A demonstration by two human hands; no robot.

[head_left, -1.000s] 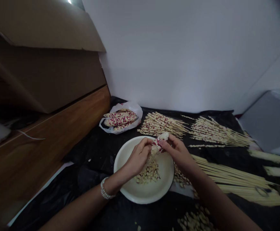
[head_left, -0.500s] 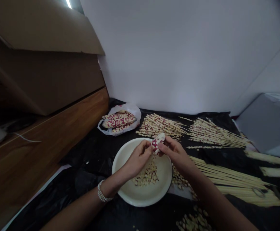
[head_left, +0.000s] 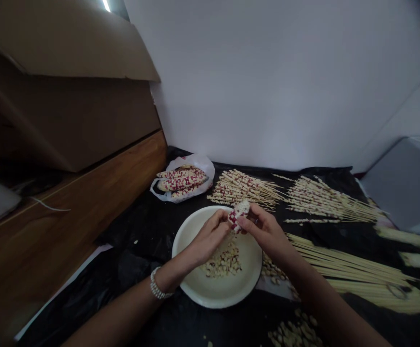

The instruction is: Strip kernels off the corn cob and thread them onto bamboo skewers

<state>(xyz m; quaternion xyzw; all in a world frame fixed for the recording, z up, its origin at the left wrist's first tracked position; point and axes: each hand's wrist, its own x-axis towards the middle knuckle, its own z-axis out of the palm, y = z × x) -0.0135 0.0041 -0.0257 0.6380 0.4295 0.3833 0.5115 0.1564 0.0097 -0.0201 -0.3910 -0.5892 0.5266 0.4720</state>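
A short piece of corn cob [head_left: 239, 213] with white and dark red kernels is held above a white bowl [head_left: 215, 300]. My right hand [head_left: 266, 230] is closed round its right side, the thumb lying on the front. From the left, my left hand [head_left: 210, 236] presses its closed fingers against the lower left of the cob; some fingertips are hidden. Loose kernels [head_left: 224, 262] lie in the bottom of the bowl, below the hands. A beaded bracelet [head_left: 156, 283] circles my left wrist.
Whole corn cobs [head_left: 183, 182] lie in a plastic bag [head_left: 210, 168] behind the bowl. Kernel-threaded skewers [head_left: 239, 185] and more skewers [head_left: 314, 197] lie in piles. Bare sticks [head_left: 340, 260] and loose kernels [head_left: 295, 332] are at right. A cardboard box [head_left: 87, 115] stands left.
The whole view has shifted slightly, so things appear a little further right. Both hands stay on the corn cob, whose tilt differs slightly.
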